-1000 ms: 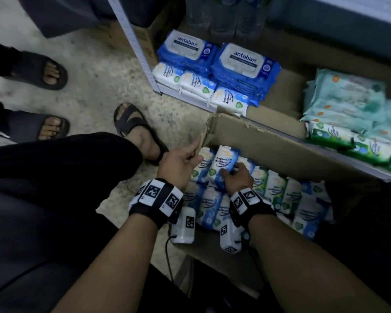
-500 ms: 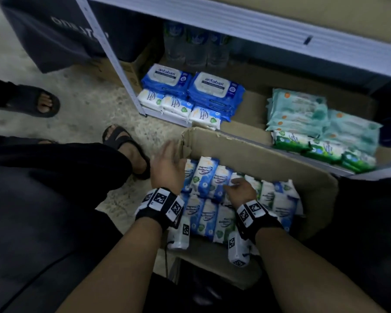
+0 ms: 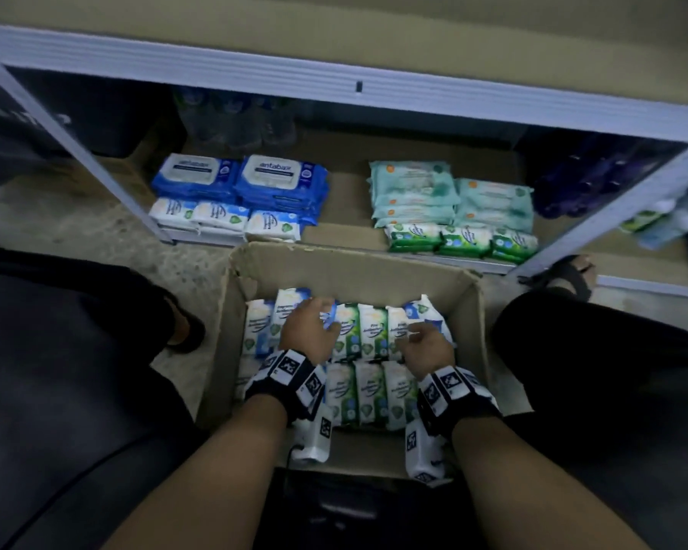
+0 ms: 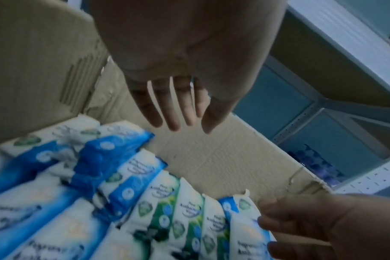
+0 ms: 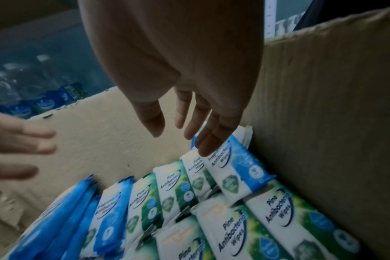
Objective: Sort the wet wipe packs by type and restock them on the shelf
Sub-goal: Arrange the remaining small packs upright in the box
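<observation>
Wet wipe packs [image 3: 358,331] in box [image 3: 350,267], both hands [image 3: 308,331] [image 3: 427,343] open above.

Left hand [image 3: 308,331]: stretched forward, palm down, fingers [image 4: 167,112] straight and slightly spread, holding nothing.
Right hand [image 3: 427,345]: reaching forward alongside, fingers [image 5: 203,130] loosely extended, pointing down, empty.

Dim, bluish, perhaps motion-blurred frames
</observation>
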### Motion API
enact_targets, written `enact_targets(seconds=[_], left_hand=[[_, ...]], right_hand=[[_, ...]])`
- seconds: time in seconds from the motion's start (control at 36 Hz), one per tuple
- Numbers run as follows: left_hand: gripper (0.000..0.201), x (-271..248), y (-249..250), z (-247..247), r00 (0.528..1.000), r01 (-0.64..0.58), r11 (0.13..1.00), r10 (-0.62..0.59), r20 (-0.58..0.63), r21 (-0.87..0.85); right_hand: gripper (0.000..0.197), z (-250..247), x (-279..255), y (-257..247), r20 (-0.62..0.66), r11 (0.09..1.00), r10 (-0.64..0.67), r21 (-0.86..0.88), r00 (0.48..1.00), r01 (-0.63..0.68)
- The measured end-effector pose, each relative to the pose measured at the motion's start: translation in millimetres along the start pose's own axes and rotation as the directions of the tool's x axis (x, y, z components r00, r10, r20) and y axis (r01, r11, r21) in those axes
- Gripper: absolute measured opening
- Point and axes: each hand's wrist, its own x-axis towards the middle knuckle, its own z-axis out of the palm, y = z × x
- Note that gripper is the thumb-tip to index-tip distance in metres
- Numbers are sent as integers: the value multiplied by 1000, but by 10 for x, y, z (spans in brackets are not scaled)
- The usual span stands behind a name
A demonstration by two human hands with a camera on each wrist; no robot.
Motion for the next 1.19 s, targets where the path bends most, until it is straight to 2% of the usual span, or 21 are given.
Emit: enact_targets(seconds=[0.11, 0.22, 0.31, 0.36, 0.44, 0.5, 0.56, 0.64, 0.67, 0.72, 0.75, 0.81, 0.89, 0.94, 1.03, 1.19], left_hand=[[36, 33, 34, 345, 986, 62, 994, -47, 161, -87], [34, 93, 61, 666, 951, 125, 988, -92, 296, -94], [21, 140, 123, 820, 902, 187, 978, -134, 411, -92], [25, 181, 140, 941, 874, 217, 972, -155, 461, -84], [40, 246, 163, 1086, 863, 240, 966, -166, 478, -98], [29, 269, 215, 1156, 848, 246, 962, -157, 506, -114], [35, 302, 243, 1236, 847, 262, 953, -150, 510, -155], [16, 351, 320, 1324, 848, 274, 943, -143, 510, -191], [15, 381, 335, 1374, 847, 292, 932, -146, 512, -217], [31, 428, 380, 1441, 849, 328, 907, -161, 504, -264], [38, 440, 420, 1443, 860, 334, 898, -166, 482, -287], [31, 475, 468, 1463, 873, 334, 891, -170, 458, -308], [14, 522, 446, 1514, 853, 368, 883, -196, 483, -291], [18, 546, 392, 1534, 837, 400, 874, -226, 498, -277], [27, 572, 323, 1500, 828, 439, 853, -261, 496, -284], [24, 579, 268, 1416, 835, 456, 834, -279, 475, -311]], right_hand=[[42, -144, -14, 118, -58, 999, 15, 29, 998, -13], [48, -207, 43, 179, -100, 998, -54, -44, 994, 50], [45, -214, 115, 196, -118, 991, -98, -108, 988, 85], [48, -205, 174, 203, -107, 986, -120, -128, 987, 106], [53, -175, 249, 222, -82, 987, -92, -141, 992, 80], [54, -153, 289, 258, -62, 991, -46, -129, 997, 38], [55, -143, 313, 290, -34, 991, -13, -131, 999, 8], [56, -129, 353, 336, -38, 990, 21, -136, 999, -26], [58, -118, 367, 343, -45, 989, 30, -140, 999, -36], [59, -95, 399, 341, -60, 985, 47, -165, 997, -56], [57, -89, 407, 332, -75, 982, 46, -178, 996, -59], [53, -70, 424, 317, -80, 977, 57, -201, 995, -72], [41, -27, 454, 340, -60, 967, 58, -246, 997, -71], [34, -10, 487, 353, -48, 960, 46, -275, 998, -57], [31, -20, 526, 345, -43, 971, 60, -227, 997, -68], [26, -32, 474, 317, -37, 991, 61, -114, 997, -65]])
